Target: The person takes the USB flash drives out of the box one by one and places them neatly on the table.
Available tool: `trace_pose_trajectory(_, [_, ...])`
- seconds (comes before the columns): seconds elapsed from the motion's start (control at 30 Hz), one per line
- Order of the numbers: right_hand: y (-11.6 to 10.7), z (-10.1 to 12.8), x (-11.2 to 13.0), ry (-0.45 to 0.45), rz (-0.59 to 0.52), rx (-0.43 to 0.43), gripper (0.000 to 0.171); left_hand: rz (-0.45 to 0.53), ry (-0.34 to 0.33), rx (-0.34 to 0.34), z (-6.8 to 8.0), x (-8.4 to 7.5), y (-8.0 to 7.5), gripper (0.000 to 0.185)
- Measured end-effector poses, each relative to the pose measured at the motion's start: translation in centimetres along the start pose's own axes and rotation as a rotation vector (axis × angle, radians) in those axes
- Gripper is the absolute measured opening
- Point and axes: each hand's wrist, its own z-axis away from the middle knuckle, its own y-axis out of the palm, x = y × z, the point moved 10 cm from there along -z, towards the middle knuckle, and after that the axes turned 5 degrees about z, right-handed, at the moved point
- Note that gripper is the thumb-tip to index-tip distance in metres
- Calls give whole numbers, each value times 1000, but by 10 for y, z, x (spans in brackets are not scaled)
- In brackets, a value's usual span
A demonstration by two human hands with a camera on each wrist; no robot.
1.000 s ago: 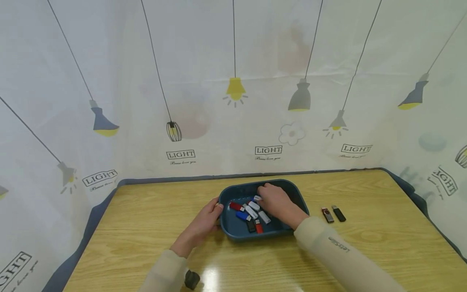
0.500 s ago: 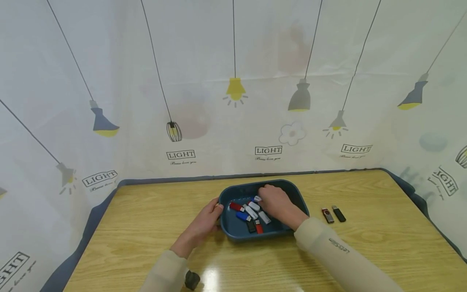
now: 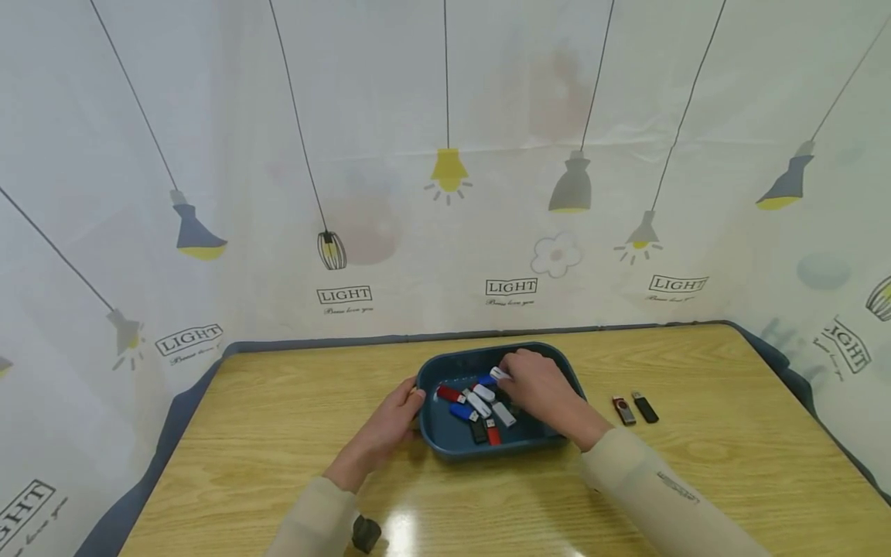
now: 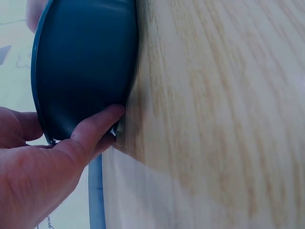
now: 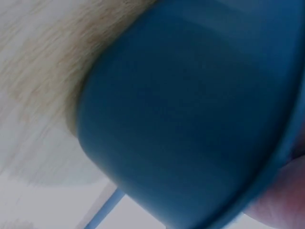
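Note:
A dark blue tray (image 3: 445, 446) sits mid-table and holds several USB drives: red (image 3: 450, 394), white (image 3: 479, 404), blue (image 3: 461, 412), black (image 3: 478, 431). My left hand (image 3: 390, 422) grips the tray's left rim, thumb on the edge. In the left wrist view a finger (image 4: 95, 129) presses the tray's outer wall (image 4: 81, 71). My right hand (image 3: 537, 388) reaches into the tray and pinches a white drive (image 3: 497, 374) at its fingertips, just above the others. The right wrist view is blurred, showing the tray's outer wall (image 5: 190, 119) and a sliver of the hand (image 5: 281, 205).
Two drives lie on the wooden table (image 3: 278, 433) right of the tray, one red and silver (image 3: 623, 410), one black (image 3: 645, 407). A small black object (image 3: 366, 533) sits near my left sleeve. A lamp-printed curtain (image 3: 445, 232) closes off the back and sides.
My right hand has shifted a little to the right and up within the tray, carrying the white drive with it. The left hand and tray have stayed put.

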Motion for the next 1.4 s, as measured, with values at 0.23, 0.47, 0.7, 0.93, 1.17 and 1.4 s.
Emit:
trace_pose_trajectory(0.23, [-21, 19, -5, -18, -53, -89, 12, -20, -3, -15, 2, 0, 0, 53])
trace_pose_trajectory(0.47, [-43, 37, -22, -12, -86, -140, 13, -21, -1, -4, 1, -1, 1, 54])
trace_pose_trajectory(0.7, [-65, 55, -55, 59, -111, -178, 14, -22, -10, -24, 3, -2, 1, 53])
trace_pose_trajectory(0.93, [-76, 73, -86, 108, -113, -196, 19, -36, -25, -27, 1, 0, 0, 54])
trace_pose_trajectory(1.17, [-77, 83, -118, 134, -90, -183, 23, -25, -18, -38, 0, 0, -2, 53])
trace_pose_trajectory(1.4, [-68, 94, -161, 189, -82, -164, 29, -33, -15, -50, 2, -1, -1, 54])
